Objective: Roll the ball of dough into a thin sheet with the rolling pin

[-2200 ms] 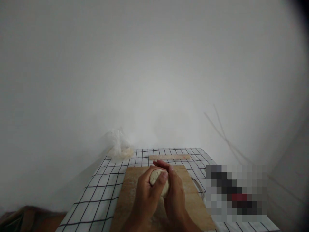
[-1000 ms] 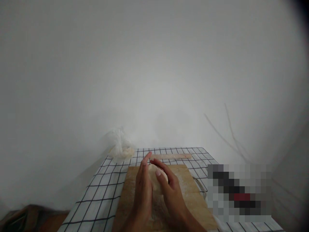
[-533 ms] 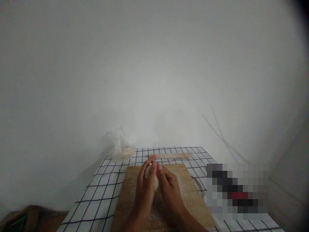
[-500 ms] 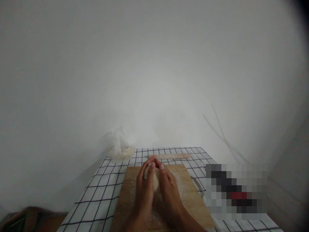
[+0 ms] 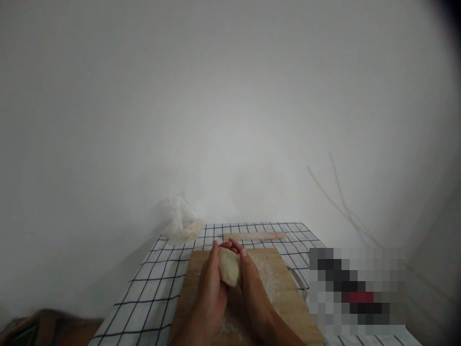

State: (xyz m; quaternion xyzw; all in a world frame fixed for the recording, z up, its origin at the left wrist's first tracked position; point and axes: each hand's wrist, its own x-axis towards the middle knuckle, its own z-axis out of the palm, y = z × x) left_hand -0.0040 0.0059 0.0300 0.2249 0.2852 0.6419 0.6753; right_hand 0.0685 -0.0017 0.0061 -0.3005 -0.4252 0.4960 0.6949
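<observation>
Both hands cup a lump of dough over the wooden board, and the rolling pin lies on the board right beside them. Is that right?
Not quite. The head view shows the rolling pin lying on the checked cloth beyond the far edge of the wooden board, not on the board. The rest holds: the left hand and right hand cup the lump of dough over the board.

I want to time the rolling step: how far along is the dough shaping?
Done: the wooden board is dusted with flour. In hand: the left hand and right hand press a pale, smooth dough lump between them above the board. Left: the wooden rolling stick lies untouched on the checked cloth; the dough is not yet flattened.
</observation>
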